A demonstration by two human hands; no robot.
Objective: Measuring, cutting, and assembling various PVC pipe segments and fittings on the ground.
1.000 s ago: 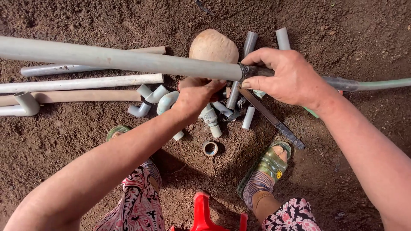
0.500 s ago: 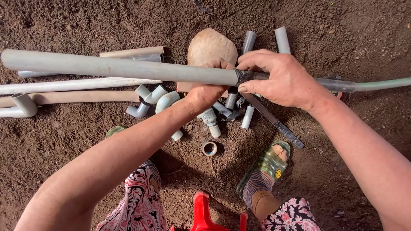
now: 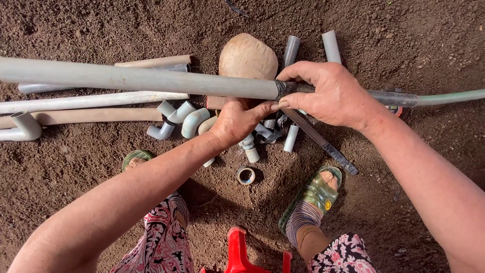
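Across the middle of the frame runs a long grey plastic pipe (image 3: 136,80), held level above the brown soil (image 3: 76,172), and both hands are on it. Right hand (image 3: 331,93), centre right, is closed over the pipe's end where a dark taped joint (image 3: 289,88) meets a green hose (image 3: 449,97) trailing off to the right edge. Left hand (image 3: 237,121) comes up from below, fingers curled under the pipe just left of that joint, thumb tip touching the right hand's thumb. Beneath the hands lies a heap of grey pipe elbows and short fittings (image 3: 177,119), with a dark flat strip (image 3: 323,144) slanting toward the lower right. Behind the pipe sits a rounded tan stone (image 3: 247,55). Spare pipes (image 3: 91,101) lie on the ground at the left. Near bottom centre, a small roll of tape (image 3: 245,175) rests on the soil between two green sandals (image 3: 316,194). A red plastic stool (image 3: 237,253) peeks in at the bottom edge.
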